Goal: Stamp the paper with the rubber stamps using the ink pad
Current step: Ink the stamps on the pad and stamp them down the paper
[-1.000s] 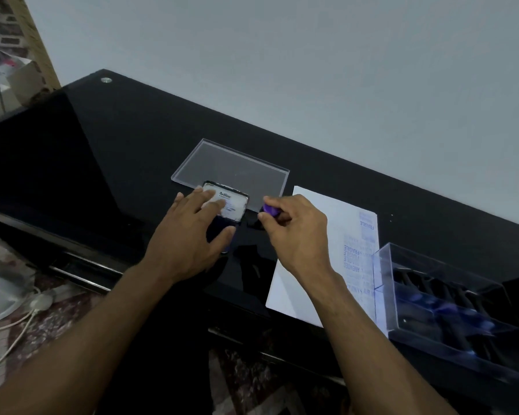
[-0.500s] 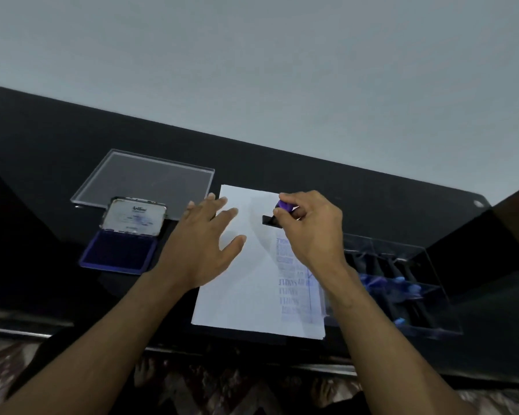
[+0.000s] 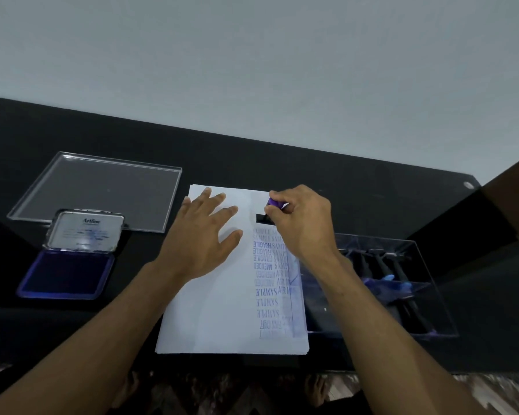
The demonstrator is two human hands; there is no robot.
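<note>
A white sheet of paper [image 3: 222, 319] lies on the black table, its right side covered with columns of blue stamped words. My right hand [image 3: 303, 223] grips a rubber stamp [image 3: 265, 215] with a purple handle and black base, set down on the paper just above the top of the printed columns. My left hand [image 3: 204, 235] lies flat with spread fingers on the paper's upper left part. The ink pad [image 3: 65, 272] sits open at the left, its blue pad showing and its metal lid tipped back.
A clear plastic lid [image 3: 102, 187] lies behind the ink pad. A clear plastic box [image 3: 402, 283] with several more stamps stands right of the paper. The black table [image 3: 372, 181] meets a pale wall at the back; its front edge runs below the paper.
My right hand carried the stamp from the ink pad over to the paper and set it down on the top. My left hand left the ink pad and now lies on the paper.
</note>
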